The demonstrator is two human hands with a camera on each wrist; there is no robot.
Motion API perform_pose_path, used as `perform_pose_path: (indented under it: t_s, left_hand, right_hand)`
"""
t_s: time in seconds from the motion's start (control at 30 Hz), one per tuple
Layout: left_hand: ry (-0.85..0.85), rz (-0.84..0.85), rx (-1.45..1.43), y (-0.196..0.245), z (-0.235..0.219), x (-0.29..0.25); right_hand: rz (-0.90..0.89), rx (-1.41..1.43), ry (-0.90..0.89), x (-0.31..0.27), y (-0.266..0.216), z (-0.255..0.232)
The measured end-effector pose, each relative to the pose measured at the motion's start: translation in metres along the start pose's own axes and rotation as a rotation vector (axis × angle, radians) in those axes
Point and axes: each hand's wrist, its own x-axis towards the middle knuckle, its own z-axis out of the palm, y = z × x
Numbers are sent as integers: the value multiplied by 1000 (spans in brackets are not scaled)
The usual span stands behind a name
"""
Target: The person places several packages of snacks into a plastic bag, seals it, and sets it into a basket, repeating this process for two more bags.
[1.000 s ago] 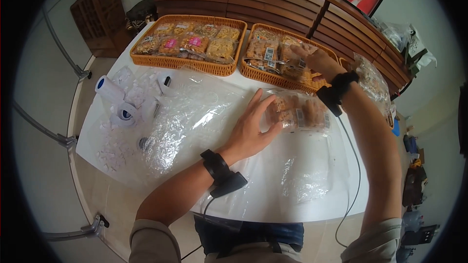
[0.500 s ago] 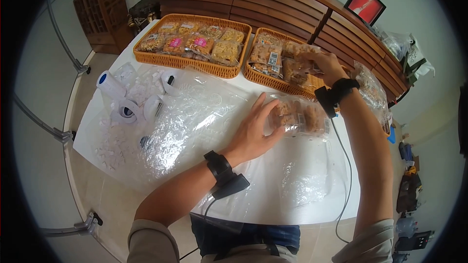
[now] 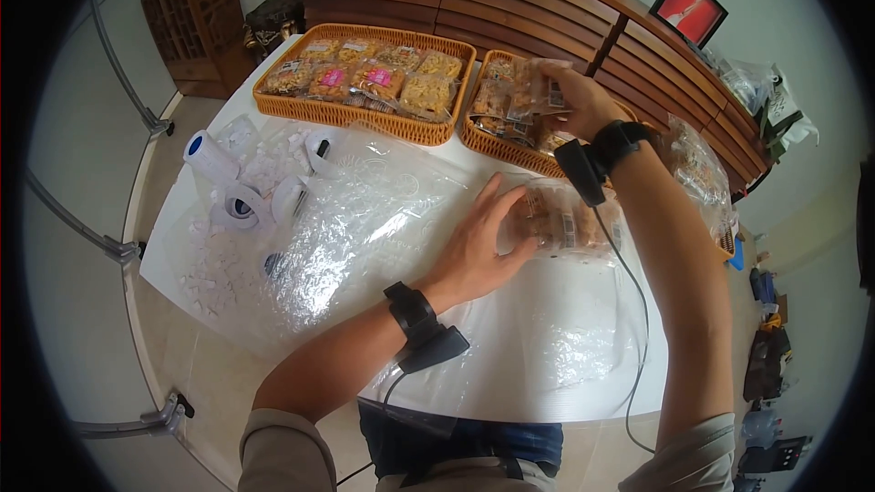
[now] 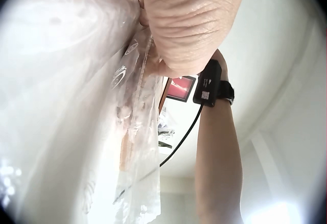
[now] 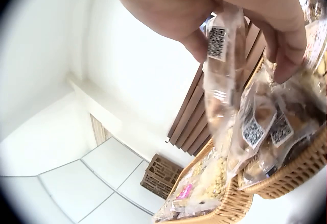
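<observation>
My right hand (image 3: 583,105) pinches a clear-wrapped snack pack (image 5: 220,76) above the right wicker basket (image 3: 515,153). The pack hangs upright in the right wrist view, a black-and-white code label on its side. More wrapped snack packs (image 5: 260,116) lie in that basket beneath my fingers. On the white table, my left hand (image 3: 474,251) rests with thumb and fingers spread at the near-left end of a clear plastic bag (image 3: 565,219) that has brown snack packs inside. In the left wrist view the bag's transparent film (image 4: 135,91) passes beside my palm.
A left wicker basket (image 3: 355,118) full of wrapped snacks stands at the back. Clear plastic sheeting (image 3: 355,228) spreads over the table's middle. Label rolls (image 3: 211,157) and paper scraps (image 3: 214,278) lie at the left. A large filled plastic bag (image 3: 697,164) stands at the right.
My right hand reached into the right basket, took hold of a snack pack and has moved left with it over the basket. My left hand stays at the bag.
</observation>
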Motion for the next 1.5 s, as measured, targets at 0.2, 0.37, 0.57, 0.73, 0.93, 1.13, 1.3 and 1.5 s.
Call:
perform_pose_path:
  t_s: [0.2, 0.37, 0.57, 0.73, 0.93, 1.13, 1.3, 1.5]
  left_hand:
    - [15, 24, 27, 2, -1, 0]
    - [3, -21, -57, 3, -1, 0]
    - [10, -6, -20, 2, 0, 0]
    - [3, -19, -32, 4, -1, -1]
    - [7, 19, -25, 0, 0, -1]
    - [6, 16, -32, 2, -1, -1]
    - [4, 10, -47, 4, -2, 0]
    - [-3, 24, -24, 1, 0, 0]
  right_hand:
    - [-133, -405, 71, -11, -2, 44]
    - [-287, -513, 166, 17, 22, 53]
    - [-326, -153, 140, 3, 12, 55]
    - [-462, -168, 169, 5, -2, 15]
    - [-522, -670, 164, 4, -14, -82]
    - [-413, -934, 216, -47, -7, -113]
    - [-385, -921, 162, -43, 11, -128]
    - [-186, -1047, 20, -35, 16, -129]
